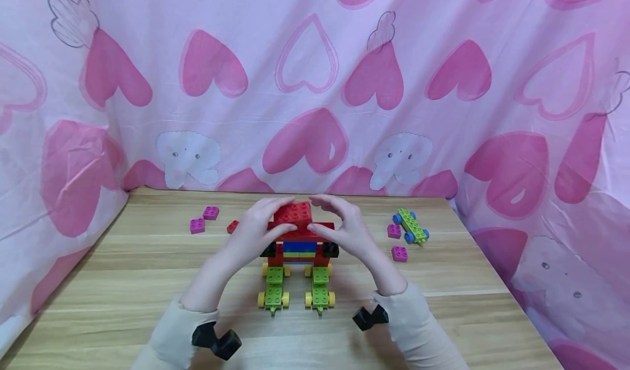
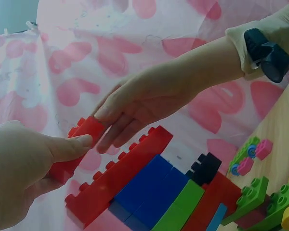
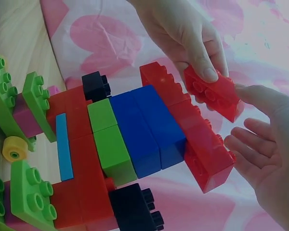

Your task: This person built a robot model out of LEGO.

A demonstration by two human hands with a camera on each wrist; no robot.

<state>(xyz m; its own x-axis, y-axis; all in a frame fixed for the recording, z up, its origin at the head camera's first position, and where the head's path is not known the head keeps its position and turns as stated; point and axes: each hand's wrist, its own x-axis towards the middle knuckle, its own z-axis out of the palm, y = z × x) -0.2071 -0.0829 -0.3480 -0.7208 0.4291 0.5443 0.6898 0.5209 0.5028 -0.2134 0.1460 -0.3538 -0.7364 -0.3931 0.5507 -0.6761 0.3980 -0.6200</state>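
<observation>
A red building brick point(image 1: 294, 213) is held just above the top of a built block figure, pinched between my left hand's point(image 1: 260, 222) thumb and fingers. My right hand point(image 1: 343, 221) is at the brick's other side, its thumb tip right at the end and its fingers spread, as the right wrist view shows. Below, the figure has a long red top row point(image 3: 197, 144), blue bricks point(image 2: 149, 192) and lime bricks point(image 3: 111, 149) in the middle, and black bricks point(image 3: 135, 207) at both sides. It stands on two lime wheeled bases point(image 1: 320, 291) with yellow wheels.
Two magenta bricks point(image 1: 197, 225) and a small red brick point(image 1: 233, 227) lie on the wooden table point(image 1: 123, 282) at the left. Toward the right are a lime car base point(image 1: 412, 225) with blue wheels and more magenta bricks point(image 1: 400, 253). A heart-patterned curtain point(image 1: 305, 86) hangs behind.
</observation>
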